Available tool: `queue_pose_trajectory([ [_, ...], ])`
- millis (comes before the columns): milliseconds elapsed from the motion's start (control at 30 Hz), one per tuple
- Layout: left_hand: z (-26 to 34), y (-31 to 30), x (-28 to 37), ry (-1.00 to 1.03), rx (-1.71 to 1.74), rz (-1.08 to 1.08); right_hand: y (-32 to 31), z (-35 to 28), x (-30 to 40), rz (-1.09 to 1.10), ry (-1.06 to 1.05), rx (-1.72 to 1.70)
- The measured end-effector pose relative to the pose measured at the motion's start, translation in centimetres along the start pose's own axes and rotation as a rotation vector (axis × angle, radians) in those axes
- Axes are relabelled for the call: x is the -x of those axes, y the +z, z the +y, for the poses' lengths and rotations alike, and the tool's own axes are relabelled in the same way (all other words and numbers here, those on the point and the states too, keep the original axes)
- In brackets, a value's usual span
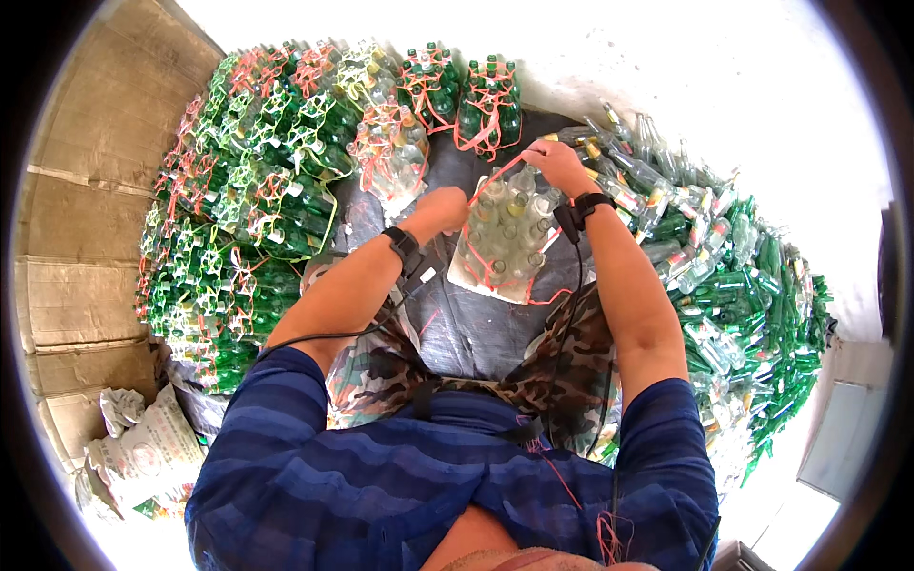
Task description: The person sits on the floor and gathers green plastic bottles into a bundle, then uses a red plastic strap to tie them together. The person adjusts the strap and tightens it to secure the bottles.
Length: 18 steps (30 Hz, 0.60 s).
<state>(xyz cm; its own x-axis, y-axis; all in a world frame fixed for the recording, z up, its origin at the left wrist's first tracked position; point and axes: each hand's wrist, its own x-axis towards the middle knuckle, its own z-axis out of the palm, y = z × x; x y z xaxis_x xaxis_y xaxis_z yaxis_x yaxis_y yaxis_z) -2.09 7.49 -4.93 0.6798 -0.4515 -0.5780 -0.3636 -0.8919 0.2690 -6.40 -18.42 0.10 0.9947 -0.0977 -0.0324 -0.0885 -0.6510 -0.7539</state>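
A cluster of clear glass bottles [505, 232] stands upright on a pale board [468, 278] before me. Red plastic strapping [498, 175] runs round the bottles, and one length is pulled taut across their far left side. My right hand [555, 165], beyond the cluster's far right, pinches the upper end of that length. At the left of the cluster my left hand [444, 208] is curled closed by the strap's lower end; its fingertips are hidden, but the strap seems to enter the fist. A loose strap end [551, 298] trails off the near right side.
Tied bundles of green bottles [285, 185] are stacked at the left against brown cardboard [82, 214]. A bundle of clear bottles [389, 153] stands just beyond my left hand. Loose bottles [721, 285] are heaped at the right. Dark sheeting [457, 335] covers the ground; cables hang from both wrists.
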Motion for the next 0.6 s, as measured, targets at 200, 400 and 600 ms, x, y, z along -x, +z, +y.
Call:
queue_pose_trajectory([
  [200,2.2,-2.3,1.4,-0.018,-0.020,0.060,1.2,-0.4,-1.6,0.033,-0.045,0.043],
  [400,1.5,-1.8,0.2,0.007,-0.071,0.056,2.0,1.3,-2.4,0.016,0.025,0.184],
  [600,1.7,-1.0,-0.5,0.042,-0.069,0.098,0.9,3.4,-2.1,-0.014,0.093,0.222],
])
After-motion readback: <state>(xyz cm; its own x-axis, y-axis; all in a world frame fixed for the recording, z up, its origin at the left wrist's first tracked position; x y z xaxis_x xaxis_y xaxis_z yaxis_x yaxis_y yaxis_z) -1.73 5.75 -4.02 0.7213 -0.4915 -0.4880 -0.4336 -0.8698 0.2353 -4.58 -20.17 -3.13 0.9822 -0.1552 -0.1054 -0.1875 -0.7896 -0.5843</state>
